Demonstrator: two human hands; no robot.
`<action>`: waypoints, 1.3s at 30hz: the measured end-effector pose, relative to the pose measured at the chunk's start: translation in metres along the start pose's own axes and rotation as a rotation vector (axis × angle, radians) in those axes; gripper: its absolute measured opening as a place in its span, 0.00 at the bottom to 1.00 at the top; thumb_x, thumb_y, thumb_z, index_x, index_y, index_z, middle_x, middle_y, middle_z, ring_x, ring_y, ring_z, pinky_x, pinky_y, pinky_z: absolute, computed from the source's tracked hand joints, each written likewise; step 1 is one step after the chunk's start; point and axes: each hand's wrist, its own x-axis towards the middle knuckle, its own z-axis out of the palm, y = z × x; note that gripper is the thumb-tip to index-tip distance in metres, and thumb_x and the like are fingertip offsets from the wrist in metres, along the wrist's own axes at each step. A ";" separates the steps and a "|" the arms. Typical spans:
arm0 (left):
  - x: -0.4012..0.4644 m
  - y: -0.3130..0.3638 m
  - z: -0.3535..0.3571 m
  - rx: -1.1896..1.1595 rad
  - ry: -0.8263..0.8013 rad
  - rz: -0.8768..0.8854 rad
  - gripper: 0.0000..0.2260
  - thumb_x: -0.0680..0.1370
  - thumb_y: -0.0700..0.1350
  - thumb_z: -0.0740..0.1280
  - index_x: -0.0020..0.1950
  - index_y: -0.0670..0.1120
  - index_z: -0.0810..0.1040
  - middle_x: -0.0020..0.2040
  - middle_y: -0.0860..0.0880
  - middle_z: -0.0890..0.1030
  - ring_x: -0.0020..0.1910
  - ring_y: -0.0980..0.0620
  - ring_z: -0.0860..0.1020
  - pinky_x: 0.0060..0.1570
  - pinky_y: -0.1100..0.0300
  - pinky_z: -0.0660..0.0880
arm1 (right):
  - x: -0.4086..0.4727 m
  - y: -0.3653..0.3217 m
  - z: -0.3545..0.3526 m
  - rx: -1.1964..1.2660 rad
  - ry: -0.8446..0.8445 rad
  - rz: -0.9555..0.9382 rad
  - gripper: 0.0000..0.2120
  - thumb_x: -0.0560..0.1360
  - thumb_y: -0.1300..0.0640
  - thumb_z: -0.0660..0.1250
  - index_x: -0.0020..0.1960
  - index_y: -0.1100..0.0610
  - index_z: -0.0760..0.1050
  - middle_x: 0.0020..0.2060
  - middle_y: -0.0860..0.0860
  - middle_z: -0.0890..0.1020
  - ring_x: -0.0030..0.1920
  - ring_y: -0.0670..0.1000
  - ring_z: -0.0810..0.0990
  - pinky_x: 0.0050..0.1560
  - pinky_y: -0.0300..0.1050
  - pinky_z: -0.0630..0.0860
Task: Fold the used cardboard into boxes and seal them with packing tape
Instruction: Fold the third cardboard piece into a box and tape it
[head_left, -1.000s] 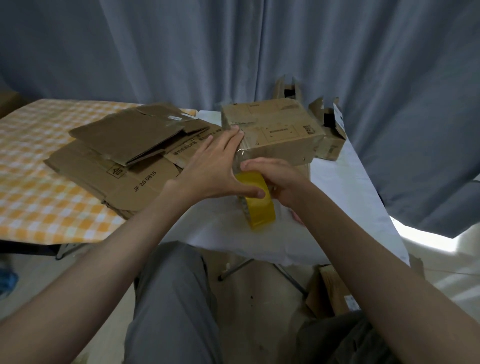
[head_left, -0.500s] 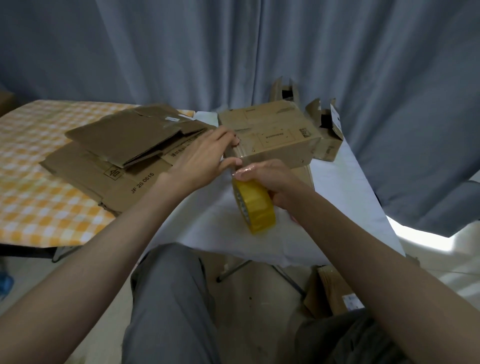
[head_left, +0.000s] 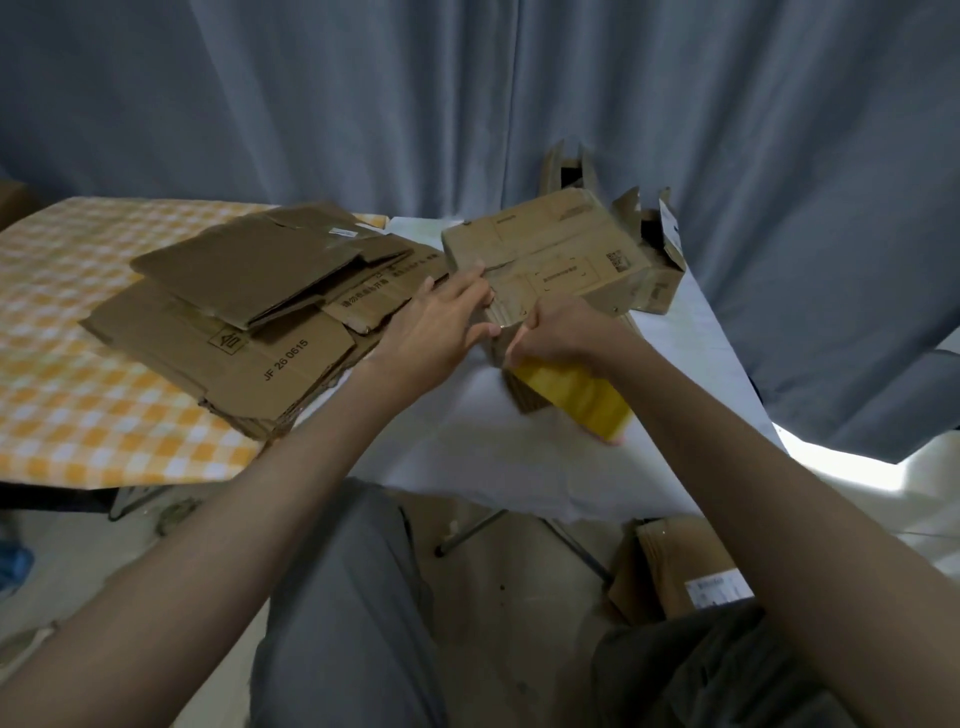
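A folded brown cardboard box (head_left: 550, 254) stands on the white-covered table (head_left: 467, 441), tilted with its top toward me. My left hand (head_left: 441, 322) rests against the box's near left corner, fingers stretched along the seam and thumb pointing right. My right hand (head_left: 561, 332) grips a yellow roll of packing tape (head_left: 576, 400) at the box's near face, just below that corner. The two thumbs nearly meet. The tape's free end is hidden between the hands.
A stack of flattened cardboard (head_left: 249, 312) lies to the left, across the orange checked tablecloth (head_left: 57, 322). Open small boxes (head_left: 654, 254) stand behind the box by the grey curtain. Another cardboard box (head_left: 680, 566) sits on the floor under the table's right side.
The box has tipped and turned its right end away. My right hand carried the tape roll up and right against the near face. My left hand stayed at the corner.
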 end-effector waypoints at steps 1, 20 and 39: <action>-0.001 0.000 0.003 0.016 0.015 -0.012 0.16 0.81 0.54 0.63 0.64 0.46 0.71 0.80 0.48 0.60 0.76 0.43 0.64 0.76 0.42 0.56 | -0.001 0.002 -0.001 -0.063 -0.019 0.008 0.15 0.73 0.55 0.74 0.56 0.59 0.76 0.53 0.56 0.78 0.48 0.53 0.76 0.43 0.43 0.74; 0.023 -0.007 0.006 -0.080 0.185 0.082 0.21 0.73 0.60 0.72 0.54 0.46 0.75 0.57 0.46 0.74 0.55 0.47 0.73 0.55 0.52 0.71 | -0.009 0.063 0.005 0.732 0.165 -0.071 0.05 0.75 0.55 0.73 0.49 0.54 0.85 0.46 0.50 0.85 0.49 0.50 0.83 0.48 0.44 0.81; 0.027 0.062 -0.006 -0.341 0.092 0.274 0.08 0.74 0.54 0.73 0.49 0.53 0.86 0.44 0.56 0.80 0.46 0.59 0.77 0.50 0.57 0.75 | -0.037 0.078 0.021 0.884 0.108 -0.280 0.11 0.81 0.62 0.64 0.55 0.51 0.83 0.49 0.44 0.85 0.53 0.44 0.83 0.54 0.37 0.80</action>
